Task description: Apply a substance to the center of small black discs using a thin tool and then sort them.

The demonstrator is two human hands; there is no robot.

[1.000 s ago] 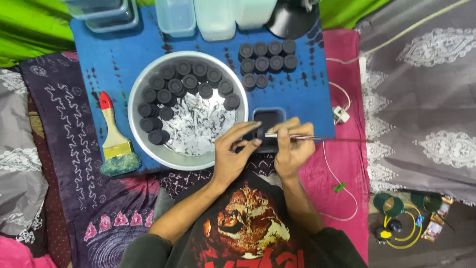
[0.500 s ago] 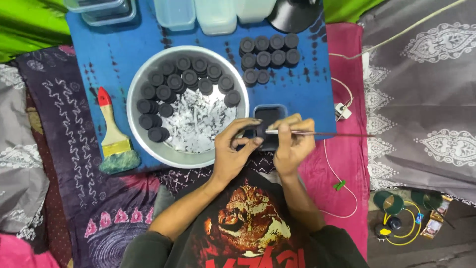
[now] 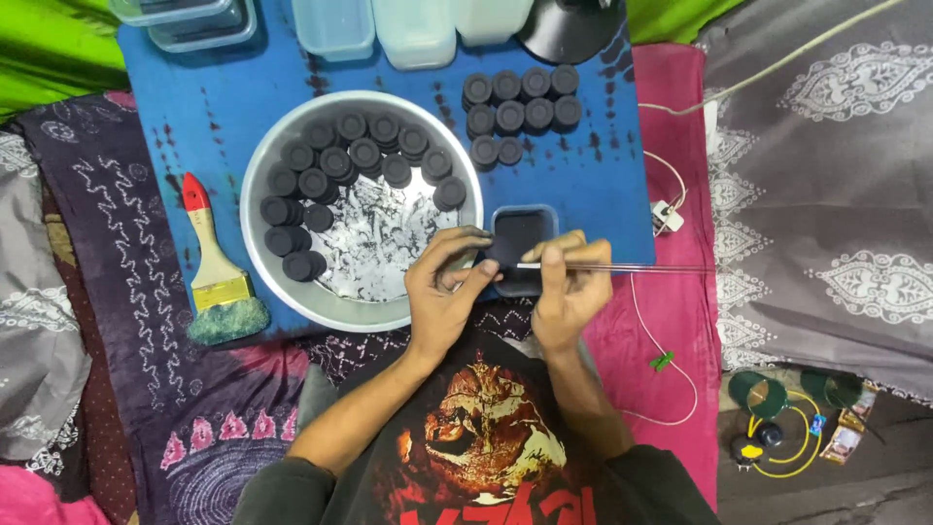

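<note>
My left hand point(image 3: 442, 292) pinches a small black disc point(image 3: 494, 257) at the near left edge of a small black square tray point(image 3: 530, 226). Just to its right, my right hand point(image 3: 569, 292) grips a thin rod point(image 3: 641, 267). The rod lies level and points right, with its near tip meeting the disc. Both hands hover over the front edge of a blue board point(image 3: 224, 117). To their left a round metal bowl point(image 3: 255, 175) holds several black discs point(image 3: 335, 160) around a patch of black powder point(image 3: 374, 238).
More black discs point(image 3: 515, 109) sit in rows on the board behind the tray. A red-handled paintbrush point(image 3: 216, 267) lies left of the bowl. Plastic boxes point(image 3: 413, 29) and a black round object point(image 3: 569, 29) line the far edge. A white cable point(image 3: 671, 331) runs on pink cloth at right.
Both hands stay at the small tray with only slight finger shifts. The rod remains level and points right.
</note>
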